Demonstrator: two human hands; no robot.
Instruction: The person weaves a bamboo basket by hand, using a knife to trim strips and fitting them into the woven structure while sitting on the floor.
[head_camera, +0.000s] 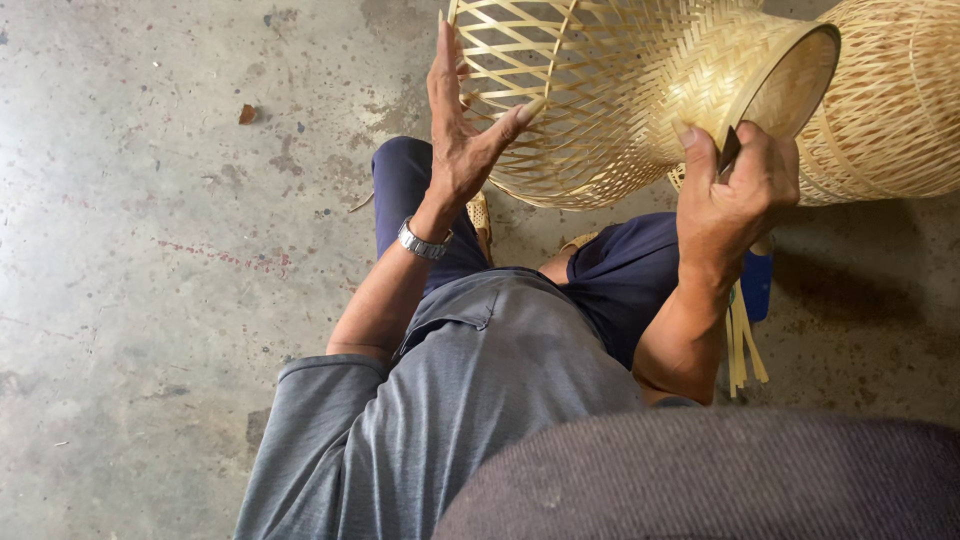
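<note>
A woven bamboo basket (620, 90) lies on its side above my knees, open lattice at its wide end and tight weave toward the narrow rim. My left hand (460, 130) is flat and spread against the open lattice, thumb touching a strip; a metal watch sits on that wrist. My right hand (735, 190) is closed around a dark tool, likely a knife, pressed against the tightly woven part just below the rim. Most of the tool is hidden inside the fist.
A second woven bamboo basket (890, 110) stands behind at the right. Loose bamboo strips (742, 345) hang by a blue object (757, 283) beside my right leg. A bare concrete floor (150, 250) spreads to the left.
</note>
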